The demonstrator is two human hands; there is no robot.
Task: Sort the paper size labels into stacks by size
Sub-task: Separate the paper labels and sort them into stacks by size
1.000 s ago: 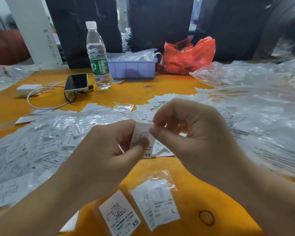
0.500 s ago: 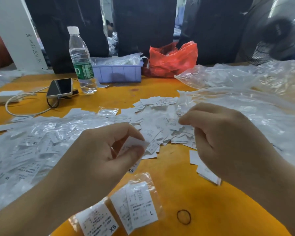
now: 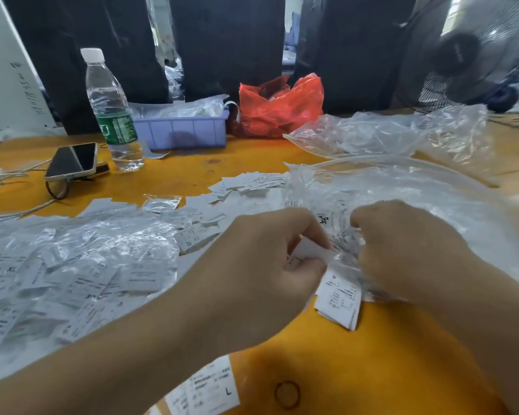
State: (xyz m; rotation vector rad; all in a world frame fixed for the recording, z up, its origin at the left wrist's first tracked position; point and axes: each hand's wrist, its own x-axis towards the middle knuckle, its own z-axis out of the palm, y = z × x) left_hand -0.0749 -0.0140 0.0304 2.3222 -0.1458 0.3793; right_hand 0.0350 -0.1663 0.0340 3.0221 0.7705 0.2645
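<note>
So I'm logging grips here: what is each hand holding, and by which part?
The left hand pinches a white paper label by its near edge. The right hand has its fingers curled into the clear plastic bag; its exact hold is hidden.

Two hands are at work, the left hand [image 3: 270, 265] and the right hand [image 3: 402, 250]. One bottle [image 3: 111, 109], one phone [image 3: 72, 160], one purple tray [image 3: 183, 133], one red bag [image 3: 279, 109] and one rubber band [image 3: 287, 394] are on the table. The labels [image 3: 72, 280] are too many to count.

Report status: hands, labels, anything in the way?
Left hand pinching a label. Right hand curled in clear plastic, contents unseen. S stack below. Loose plastic bags crowd the pile.
</note>
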